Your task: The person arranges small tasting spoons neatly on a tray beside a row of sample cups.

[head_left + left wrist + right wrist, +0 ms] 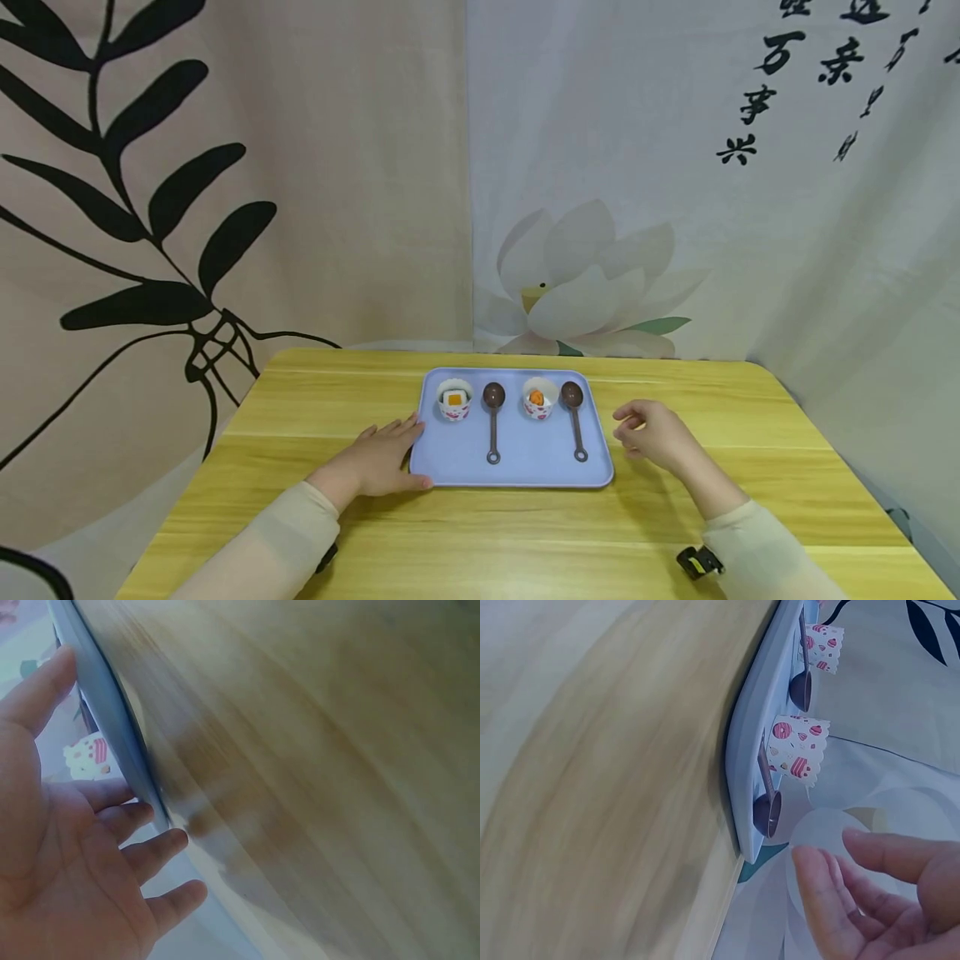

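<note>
A pale blue tray (457, 467) lies on the table. My left hand (381, 460) touches its left side, fingers spread along the rim and thumb at the near left corner. On the tray a white paper cup (454, 412) with a red pattern holds a white and orange piece. Beside it is a brown ladle-like spoon (493, 429). Further right stand a second cup (538, 409) with an orange piece inside and another brown spoon (577, 429). To the right of the tray, my right hand (654, 432) hovers with loosely bent fingers and nothing in it; thumb and fingertips (807, 862) are apart.
The wooden table (510, 542) reaches to a curtain (360, 167) printed with leaves, a lotus and writing. Each sleeve carries a dark strap or device at the wrist, such as the black one (699, 563) on the right.
</note>
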